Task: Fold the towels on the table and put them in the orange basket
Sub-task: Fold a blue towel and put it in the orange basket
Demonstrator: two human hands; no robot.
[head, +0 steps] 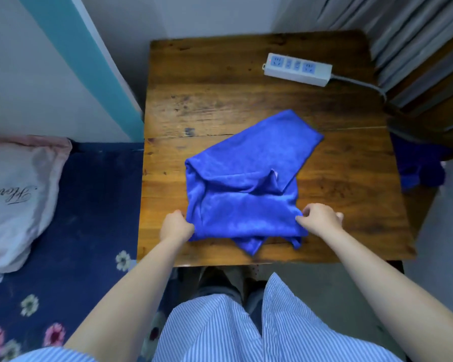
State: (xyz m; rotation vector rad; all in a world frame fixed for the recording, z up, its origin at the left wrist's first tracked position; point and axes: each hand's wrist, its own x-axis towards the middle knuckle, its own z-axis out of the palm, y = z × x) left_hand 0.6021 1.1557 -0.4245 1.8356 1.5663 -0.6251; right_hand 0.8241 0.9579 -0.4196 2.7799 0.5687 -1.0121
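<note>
A blue towel [249, 178] lies rumpled and partly folded on the wooden table [220, 100], one corner reaching toward the far right. My left hand [175, 226] pinches its near left edge. My right hand [319, 218] pinches its near right edge. Both hands sit close to the table's front edge. More blue cloth [419, 165] hangs in shadow off the table's right side. No orange basket is in view.
A white power strip [297, 69] with a grey cable lies at the table's far right. A bed with a dark floral sheet [71, 231] and a pale pillow [13, 202] is to the left. Grey curtains [416, 35] hang at the right.
</note>
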